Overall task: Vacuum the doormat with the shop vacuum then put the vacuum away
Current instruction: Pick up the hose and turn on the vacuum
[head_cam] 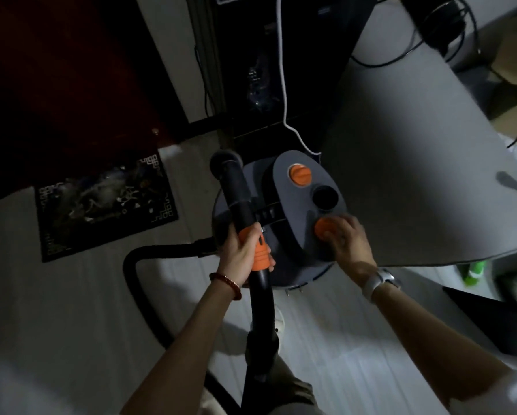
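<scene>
Hands meet over a grey shop vacuum (pixel 293 223) at the centre of the frame, standing on a pale floor (pixel 86 295) in dim light. No brand, label or writing can be read on it. The left hand (pixel 245 250) is wrapped round the orange collar of the black wand (pixel 242 211), whose long axis runs from the lower centre up and slightly left, its round brush nozzle (pixel 225 166) pointing toward the top of the frame. The right hand (pixel 348 238), fingers curled, rests on the nearer orange knob (pixel 326 229) on the lid; whether it grips the knob cannot be told. A second orange knob (pixel 300 174) and a dark round port (pixel 325 196) sit further up the lid. The black hose (pixel 140 283) loops out at left. The dark patterned doormat (pixel 104 205), strewn with pale debris, lies at left, near a dark red door (pixel 56 85). A white table (pixel 416 160) crowds the vacuum's right side; a white cable (pixel 284 85) hangs down behind it.
</scene>
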`<state>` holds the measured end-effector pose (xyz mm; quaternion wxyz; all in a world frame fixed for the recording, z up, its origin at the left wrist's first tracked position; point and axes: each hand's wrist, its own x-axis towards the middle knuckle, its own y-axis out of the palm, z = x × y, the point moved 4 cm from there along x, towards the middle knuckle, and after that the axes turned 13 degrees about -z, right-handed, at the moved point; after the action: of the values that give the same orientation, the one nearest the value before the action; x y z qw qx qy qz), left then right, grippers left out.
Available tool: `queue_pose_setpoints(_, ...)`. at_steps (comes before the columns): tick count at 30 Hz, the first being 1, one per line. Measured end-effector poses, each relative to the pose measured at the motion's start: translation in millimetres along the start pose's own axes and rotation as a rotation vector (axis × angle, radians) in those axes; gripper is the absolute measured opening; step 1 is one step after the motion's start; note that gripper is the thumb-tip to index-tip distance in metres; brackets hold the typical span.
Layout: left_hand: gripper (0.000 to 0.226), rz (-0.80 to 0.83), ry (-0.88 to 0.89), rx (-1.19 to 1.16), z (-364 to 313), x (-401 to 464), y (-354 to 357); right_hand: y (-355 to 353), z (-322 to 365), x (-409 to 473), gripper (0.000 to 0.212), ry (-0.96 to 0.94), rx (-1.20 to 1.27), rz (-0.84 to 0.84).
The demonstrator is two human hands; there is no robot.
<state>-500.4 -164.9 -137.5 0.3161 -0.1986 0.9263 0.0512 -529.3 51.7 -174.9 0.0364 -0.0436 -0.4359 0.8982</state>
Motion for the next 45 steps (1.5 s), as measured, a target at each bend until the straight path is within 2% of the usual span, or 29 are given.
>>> queue_pose_setpoints(6, 0.011, 0.009, -0.003, 0.06, 16.1, 24.2, 21.6, 8.1, -16.7, 16.1, 0.025, -0.164, -0.033, 0.139)
queue_pose_setpoints(12, 0.008, 0.009, -0.023, 0.06, 19.2, 30.9, 28.2, 14.3, -17.6, 12.8, 0.023, -0.112, 0.066, 0.059)
queue_pose_setpoints(24, 0.012, 0.014, -0.051, 0.056, 25.0, 30.9, 32.5, 16.5, -13.9, 12.9, 0.015, -0.044, 0.015, -0.046)
queue_pose_setpoints(29, 0.01, 0.009, -0.067, 0.046, 25.4, 31.3, 27.7, 8.5, -4.3, 17.0, 0.033, -0.08, -0.068, -0.054)
queue_pose_setpoints(32, 0.01, -0.022, -0.068, 0.006, 24.6, 34.9, 22.5, 9.9, 11.6, 51.0, 0.042, -0.081, 0.012, -0.085)
queue_pose_setpoints(36, 0.009, -0.054, -0.035, 0.016, 25.8, 41.5, 15.1, 36.0, 32.2, 102.6, 0.038, -0.144, 0.029, -0.029)
queue_pose_setpoints(38, 0.006, -0.078, -0.043, 0.024, 28.3, 44.3, 10.6, 49.4, 32.3, 114.5, 0.032, -0.106, 0.051, 0.024)
queue_pose_setpoints(45, 0.009, -0.121, -0.045, 0.008, 25.6, 44.7, 5.0, 55.3, 32.2, 121.3, 0.018, -0.002, 0.168, -0.033)
